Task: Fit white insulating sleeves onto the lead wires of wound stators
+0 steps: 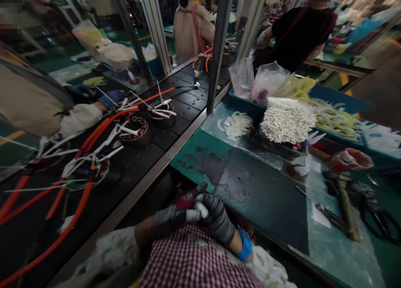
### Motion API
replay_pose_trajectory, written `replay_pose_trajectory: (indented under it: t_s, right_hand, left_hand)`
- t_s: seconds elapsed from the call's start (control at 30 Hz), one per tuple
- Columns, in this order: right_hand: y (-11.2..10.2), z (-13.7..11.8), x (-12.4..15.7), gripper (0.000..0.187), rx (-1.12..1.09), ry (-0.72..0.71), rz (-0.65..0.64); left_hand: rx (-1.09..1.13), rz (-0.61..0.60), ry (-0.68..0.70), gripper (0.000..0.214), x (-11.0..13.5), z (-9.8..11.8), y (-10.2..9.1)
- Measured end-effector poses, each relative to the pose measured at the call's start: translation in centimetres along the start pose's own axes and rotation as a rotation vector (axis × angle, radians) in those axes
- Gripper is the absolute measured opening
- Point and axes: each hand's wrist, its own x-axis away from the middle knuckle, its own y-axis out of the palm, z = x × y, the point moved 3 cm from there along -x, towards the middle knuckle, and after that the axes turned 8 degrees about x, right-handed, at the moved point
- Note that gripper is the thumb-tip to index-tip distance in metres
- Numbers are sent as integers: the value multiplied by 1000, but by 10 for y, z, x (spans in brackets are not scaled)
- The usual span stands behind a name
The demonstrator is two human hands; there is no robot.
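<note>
Both my hands wear dark grey gloves and meet low in front of me, over my red-and-white checked apron [194,258]. My left hand [171,219] and my right hand [214,219] have their fingers curled together around a small red and white thing [188,206] that I cannot make out. They hover just off the near edge of the green workbench [200,158]. A blue band sits on my right wrist.
A black conveyor [138,162] to the left carries round motor stators [134,129] with orange leads and white ties. On the bench lie a bag of white pieces [288,121], a blue tray [338,100], scissors [379,223] and tools. Other workers stand at left and rear.
</note>
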Motion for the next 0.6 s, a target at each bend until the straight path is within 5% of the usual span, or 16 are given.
replay_pose_trajectory:
  t_s: [0.13,0.33,0.6]
  right_hand:
    - [7,12,-6,33,6,77,56]
    - [21,7,-19,29,96,-31,-182]
    - [21,27,-8,45,414,-99,-270]
  left_hand:
    - [-152,41,10,60,5,-9,14]
    - [8,434,-79,51,14,-35,6]
    - [441,1003,-357,45,21,-103,-27]
